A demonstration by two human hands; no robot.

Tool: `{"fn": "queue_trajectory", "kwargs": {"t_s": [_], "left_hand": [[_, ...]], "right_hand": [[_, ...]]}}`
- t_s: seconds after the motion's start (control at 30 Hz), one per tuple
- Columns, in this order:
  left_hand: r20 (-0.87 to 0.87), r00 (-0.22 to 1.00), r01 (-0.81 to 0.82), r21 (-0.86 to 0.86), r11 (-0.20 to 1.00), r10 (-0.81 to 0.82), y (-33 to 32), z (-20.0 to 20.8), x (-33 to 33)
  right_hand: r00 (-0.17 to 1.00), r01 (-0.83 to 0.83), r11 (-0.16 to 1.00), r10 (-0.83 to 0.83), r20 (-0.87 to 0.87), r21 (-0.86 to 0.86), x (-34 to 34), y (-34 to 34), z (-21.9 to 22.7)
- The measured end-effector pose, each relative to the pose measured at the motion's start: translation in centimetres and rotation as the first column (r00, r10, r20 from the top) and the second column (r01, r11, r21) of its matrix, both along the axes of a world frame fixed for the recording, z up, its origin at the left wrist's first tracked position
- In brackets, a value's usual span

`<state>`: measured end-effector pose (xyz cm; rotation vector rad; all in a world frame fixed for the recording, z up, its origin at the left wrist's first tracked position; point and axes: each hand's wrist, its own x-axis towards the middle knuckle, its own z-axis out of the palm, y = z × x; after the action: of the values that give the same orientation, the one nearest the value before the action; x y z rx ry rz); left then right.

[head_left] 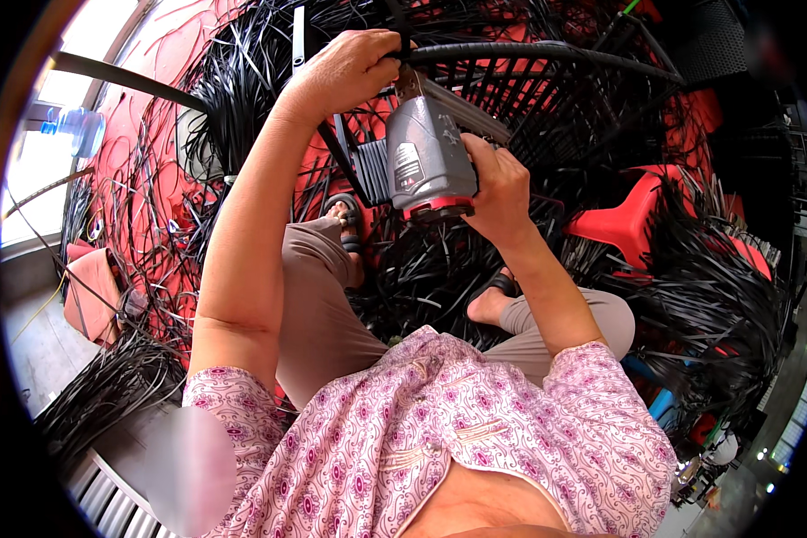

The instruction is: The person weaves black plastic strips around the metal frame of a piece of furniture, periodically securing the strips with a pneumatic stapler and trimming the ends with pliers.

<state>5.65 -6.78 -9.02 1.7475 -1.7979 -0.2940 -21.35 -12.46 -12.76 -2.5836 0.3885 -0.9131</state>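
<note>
A grey staple gun [426,148] with a red-edged end cap is in front of me, its nose against a black frame [529,56]. My right hand [500,186] is wrapped round its handle side. Above the gun, my left hand [351,73] is closed at the frame, its fingertips pinching by a black strip near the gun's nose; exactly what they grip is partly hidden. Black woven strips [565,112] stretch from the frame toward the far right. A narrow grey magazine [466,112] runs along the tool's far side.
Long loose black strips [708,305] lie in heaps all around, over a red floor covering [139,170]. A red plastic stool [623,220] stands at the right. On the left are a clear water bottle [82,132] and a pinkish bag-like thing [91,291]. My sandalled feet [489,303] are below the frame.
</note>
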Motion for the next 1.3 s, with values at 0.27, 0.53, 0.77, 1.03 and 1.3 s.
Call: {"fn": "queue_trajectory", "kwargs": {"t_s": [0.27, 0.53, 0.77, 1.03, 1.3], "left_hand": [[-0.007, 1.000, -0.015, 0.037, 0.999, 0.015, 0.8, 1.9, -1.3], [0.005, 0.999, -0.034, -0.102, 0.994, 0.034, 0.7, 1.3, -2.5], [0.089, 0.989, -0.105, -0.118, 0.987, 0.116, 1.0, 2.0, -4.4], [0.142, 0.982, -0.111, -0.073, 0.991, 0.121, 1.0, 1.3, -3.4], [0.191, 0.973, -0.107, -0.125, 0.986, 0.130, 1.5, 0.9, -4.3]], "right_hand": [[0.984, 0.151, 0.975, -0.164, 0.073, 0.161, -5.4, -3.1, 2.8], [0.455, 0.794, 0.563, -0.802, -0.388, -0.232, -23.3, -14.6, 5.7], [-0.042, 0.884, 0.276, -0.756, -0.653, -0.377, -38.6, -22.8, 0.6], [-0.192, 0.864, 0.186, -0.737, -0.648, -0.468, -39.5, -26.8, -7.3], [0.900, 0.435, 0.879, -0.424, 0.100, -0.195, -13.7, -22.2, 5.5]]}}
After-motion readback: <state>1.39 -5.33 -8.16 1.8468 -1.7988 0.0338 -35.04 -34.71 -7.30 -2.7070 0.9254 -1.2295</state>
